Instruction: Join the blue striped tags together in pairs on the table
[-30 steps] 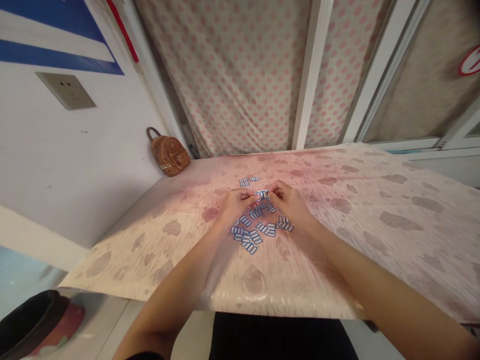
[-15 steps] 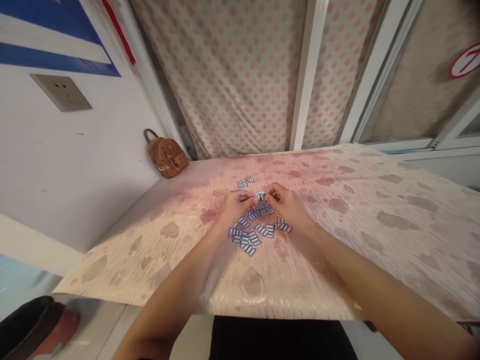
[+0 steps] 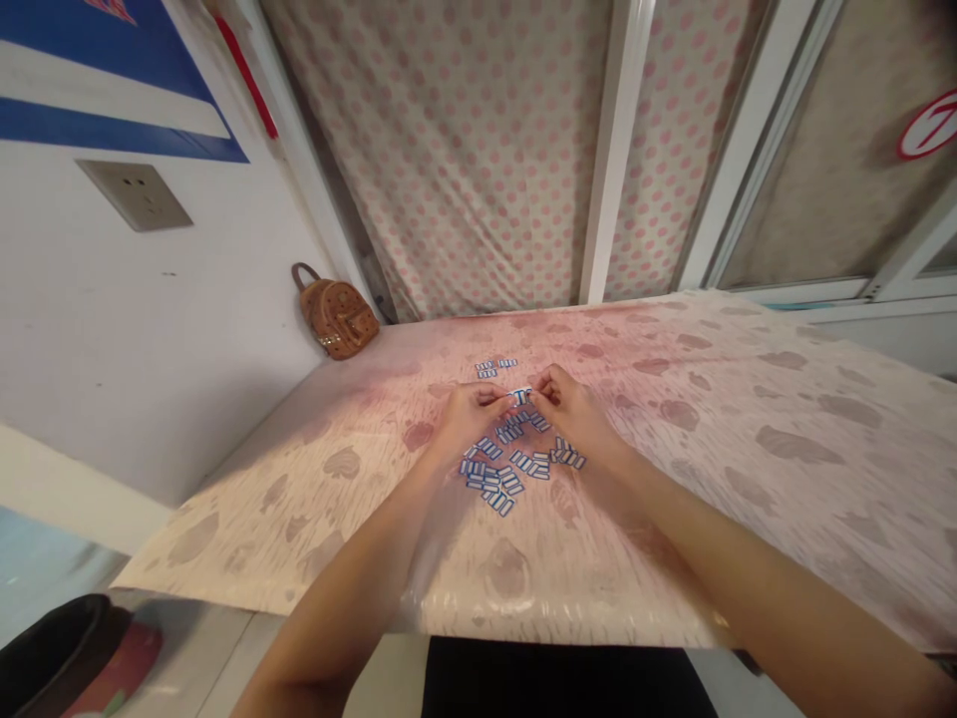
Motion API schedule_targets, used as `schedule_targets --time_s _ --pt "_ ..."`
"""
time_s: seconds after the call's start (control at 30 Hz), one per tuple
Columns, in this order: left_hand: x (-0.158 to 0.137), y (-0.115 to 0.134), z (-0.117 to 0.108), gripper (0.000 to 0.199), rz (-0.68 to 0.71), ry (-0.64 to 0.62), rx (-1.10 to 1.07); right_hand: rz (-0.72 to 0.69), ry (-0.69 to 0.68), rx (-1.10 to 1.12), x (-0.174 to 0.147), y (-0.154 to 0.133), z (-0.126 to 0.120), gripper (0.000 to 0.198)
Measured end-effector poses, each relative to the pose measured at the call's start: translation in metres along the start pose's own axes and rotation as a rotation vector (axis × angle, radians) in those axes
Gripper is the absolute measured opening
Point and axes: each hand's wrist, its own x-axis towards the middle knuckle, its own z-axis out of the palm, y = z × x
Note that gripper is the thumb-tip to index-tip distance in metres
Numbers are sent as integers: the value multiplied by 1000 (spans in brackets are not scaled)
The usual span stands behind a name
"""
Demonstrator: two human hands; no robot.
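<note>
My left hand point(image 3: 477, 407) and my right hand point(image 3: 566, 401) are pinched together over the middle of the table. Between their fingertips they hold a small flat blue-and-white striped piece point(image 3: 521, 397), one hand at each end. What exactly the piece is, I cannot tell. A loose pile of similar striped pieces point(image 3: 493, 481) lies on the cloth just below my hands, some overlapping. One more piece point(image 3: 569, 454) rests beside my right wrist. Beyond my fingers, a few striped pieces point(image 3: 487, 373) sit close together in a small group.
A patterned tablecloth point(image 3: 336, 538) covers the table. At its far left corner, a small brown backpack-shaped bag point(image 3: 340, 317) leans by the wall. A dotted curtain point(image 3: 478, 150) hangs behind the table. On the floor at lower left is a dark-rimmed container point(image 3: 82, 648).
Both hands keep hold of the striped piece in nearly the same place. The whole view has shifted slightly; the pieces on the table look unmoved.
</note>
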Motion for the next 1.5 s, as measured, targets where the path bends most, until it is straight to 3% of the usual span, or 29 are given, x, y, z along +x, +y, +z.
schedule_targets --time_s 0.1,0.17,0.27,0.4,0.57,0.73,0.9,1.0,1.07,1.17,1.3,1.4,1.5 --pt "0 2 -4 38 -22 -41 -22 -73 -75 -34 0 -5 -5 41" --pt "0 5 -7 40 -26 -68 -35 -163 -126 -92 1 -8 -8 50" --pt "-1 7 -10 38 -42 -75 -58 -253 -145 -159 1 -9 -10 41" --pt "-1 8 -11 35 -72 -70 -48 -263 -142 -176 1 -10 -8 33" --pt "-2 10 -11 38 -46 -68 -36 -131 -122 -38 1 -8 -6 34" --pt "-3 11 -8 43 -52 -102 -75 -20 -139 122 4 0 -4 13" --pt "-1 8 -3 38 -19 -43 -95 71 -160 305 6 4 1 14" --pt "2 6 -5 31 1 15 -86 117 -135 304 14 15 -6 15" --pt "4 5 -9 27 -9 74 -72 160 -55 210 20 26 -18 13" --pt "7 4 -15 21 -51 175 -35 215 53 -213 25 43 -38 10" --pt "8 5 -18 16 -73 242 -5 282 -128 -670 22 54 -47 15" --pt "7 5 -17 13 -72 239 -15 299 -262 -814 17 54 -40 15" --pt "8 1 -17 12 -56 224 -7 306 -277 -891 14 49 -35 19"
